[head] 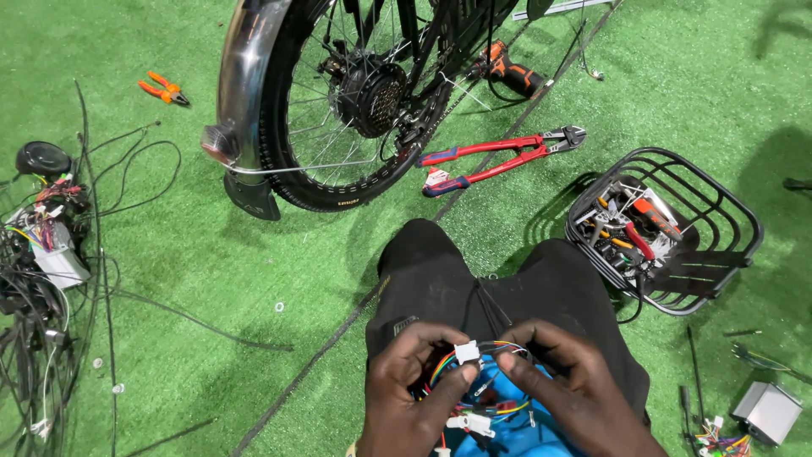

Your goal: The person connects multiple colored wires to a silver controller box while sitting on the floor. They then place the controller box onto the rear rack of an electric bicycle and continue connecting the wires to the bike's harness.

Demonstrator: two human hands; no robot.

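Both of your hands meet low in the view, over your lap: your left hand (414,381) has its fingers curled shut around a small white connector (466,352), and your right hand (567,381) is pinched closed on the coloured wires (501,346) that run out of that plug. The connector sits between your two thumbs, touching both hands, with more white plugs and loose wires hanging just below over something blue.

Working down from the biggest thing around you: the bicycle wheel (338,110) with its silver mudguard (241,76) stands ahead on the green turf (211,254). A black wire basket (677,228) full of hand tools sits to your right, and a heap of black cables (42,279) with a grey box lies to your left. Red bolt cutters (499,156) rest just beside the tyre, an orange drill (507,72) lies beyond them, a small grey box (765,410) sits at the far right, and orange pliers (165,89) lie well apart at top left.

To handle the plug well, I would say keep your grip on its body, not the wires, and hold the strands close to the housing so none is strained.
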